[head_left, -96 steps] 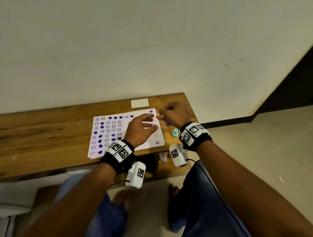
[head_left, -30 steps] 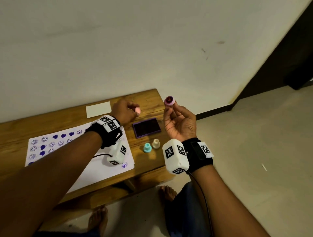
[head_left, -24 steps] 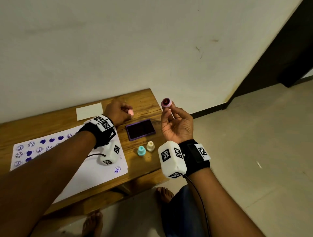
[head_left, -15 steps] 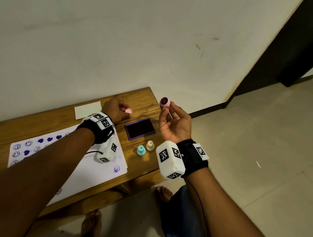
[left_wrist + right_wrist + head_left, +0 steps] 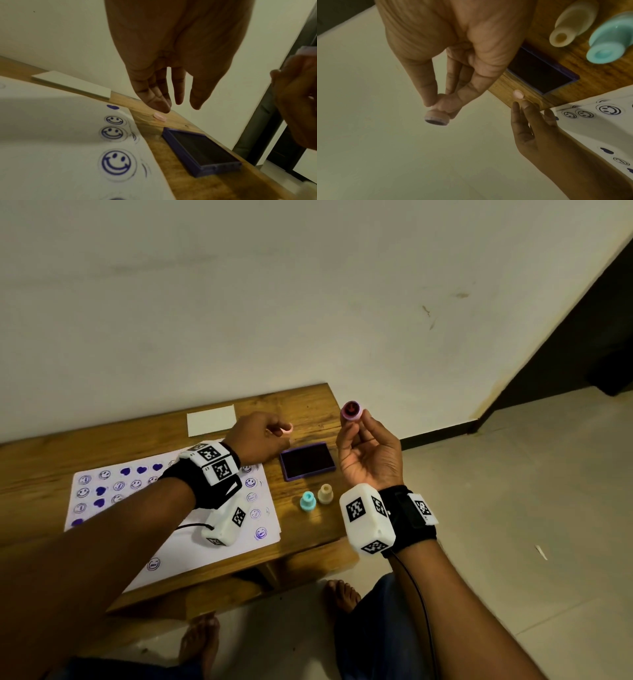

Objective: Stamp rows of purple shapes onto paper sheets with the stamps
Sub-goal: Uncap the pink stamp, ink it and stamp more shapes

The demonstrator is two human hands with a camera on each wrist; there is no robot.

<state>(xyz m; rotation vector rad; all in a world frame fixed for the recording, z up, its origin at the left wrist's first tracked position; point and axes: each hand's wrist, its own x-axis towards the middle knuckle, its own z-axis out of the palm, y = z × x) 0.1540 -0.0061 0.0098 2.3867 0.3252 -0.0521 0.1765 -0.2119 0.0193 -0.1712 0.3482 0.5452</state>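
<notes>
Paper sheet (image 5: 191,546) on the wooden table (image 5: 41,460): I count several rows of purple hearts and smileys done, lower part blank, so approx. half left, in my judgement. Ink pad (image 5: 307,461) lies open beside the sheet. My right hand (image 5: 368,455) pinches the pink stamp (image 5: 352,410), inked face up, above the table's end. Left hand (image 5: 258,440), fingers straight, touches the pink cap (image 5: 160,116) on the table.
</notes>
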